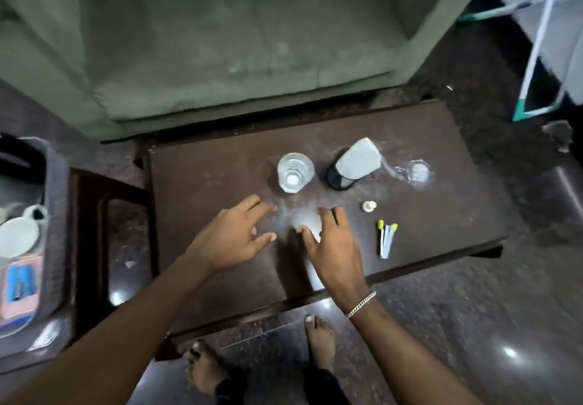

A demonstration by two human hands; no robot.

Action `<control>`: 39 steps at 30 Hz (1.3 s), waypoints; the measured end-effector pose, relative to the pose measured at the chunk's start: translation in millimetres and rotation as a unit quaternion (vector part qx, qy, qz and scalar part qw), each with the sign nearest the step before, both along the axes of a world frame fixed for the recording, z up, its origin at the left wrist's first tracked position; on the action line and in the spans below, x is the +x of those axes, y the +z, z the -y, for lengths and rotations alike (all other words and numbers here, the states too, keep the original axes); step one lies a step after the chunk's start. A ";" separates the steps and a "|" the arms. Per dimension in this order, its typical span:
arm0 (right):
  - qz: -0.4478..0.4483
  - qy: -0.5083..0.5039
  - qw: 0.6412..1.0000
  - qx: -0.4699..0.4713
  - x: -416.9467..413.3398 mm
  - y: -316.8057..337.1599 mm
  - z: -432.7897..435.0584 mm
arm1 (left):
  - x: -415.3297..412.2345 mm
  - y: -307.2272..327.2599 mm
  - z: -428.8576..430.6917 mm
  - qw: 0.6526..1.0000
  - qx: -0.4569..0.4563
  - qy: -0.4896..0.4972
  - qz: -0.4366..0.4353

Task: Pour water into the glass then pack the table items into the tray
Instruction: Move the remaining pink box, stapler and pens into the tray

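Observation:
A clear glass (295, 171) with water in it stands upright near the middle of the dark wooden table (202, 202). Right of it lies a grey and black pouch-like item (350, 165), then a clear round lid or dish (418, 171). A small white cap (369, 206) and a few white sticks with yellow tips (386, 239) lie at the front right. My left hand (235, 237) and my right hand (331, 243) hover over the table in front of the glass, fingers spread, holding nothing. The grey tray (55, 202) stands at the far left.
The tray holds a white round container (17, 237) and a blue and pink packet (20, 284), and rests on a red-brown stool (94, 215). A green sofa (220, 41) sits behind the table. A white rack (545, 41) stands at the back right. My bare feet (318, 338) are under the front edge.

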State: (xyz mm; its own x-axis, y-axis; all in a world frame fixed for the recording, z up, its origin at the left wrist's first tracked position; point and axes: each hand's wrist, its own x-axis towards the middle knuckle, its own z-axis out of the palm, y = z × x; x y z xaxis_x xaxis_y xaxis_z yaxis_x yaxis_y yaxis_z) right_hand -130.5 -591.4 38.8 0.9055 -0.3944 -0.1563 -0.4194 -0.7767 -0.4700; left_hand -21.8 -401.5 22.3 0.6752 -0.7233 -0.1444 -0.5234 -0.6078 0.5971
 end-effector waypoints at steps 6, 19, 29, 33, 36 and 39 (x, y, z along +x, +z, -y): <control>-0.018 -0.103 0.994 -0.010 -37.0 -49.3 88.1 | -18.3 -51.9 110.8 0.998 -0.006 -0.053 -0.037; -0.060 -0.184 0.981 0.021 -59.6 -121.8 165.1 | -28.2 -123.9 253.8 0.997 -0.006 -0.020 -0.071; -0.020 -0.148 0.989 0.009 -51.1 -111.8 157.5 | -28.8 -120.5 253.0 0.998 -0.063 0.001 -0.021; 0.006 -0.111 0.994 0.014 -41.5 -85.0 136.8 | -25.2 -95.0 207.4 0.997 -0.074 0.026 -0.002; 0.027 -0.077 0.996 0.021 -23.4 -56.7 103.1 | -15.8 -64.7 151.5 0.995 -0.085 0.055 0.007; 0.051 -0.032 0.998 0.032 0.3 -26.9 55.5 | -4.9 -29.1 87.3 0.991 -0.082 0.105 0.020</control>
State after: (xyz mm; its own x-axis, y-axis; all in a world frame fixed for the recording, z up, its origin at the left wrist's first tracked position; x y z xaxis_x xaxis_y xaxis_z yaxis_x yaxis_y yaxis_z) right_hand -130.2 -646.9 11.9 0.8918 -0.4433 -0.0907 -0.4135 -0.7172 -0.5609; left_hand -26.8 -488.8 -6.8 0.8163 -0.5776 -0.0060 -0.4213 -0.6025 0.6779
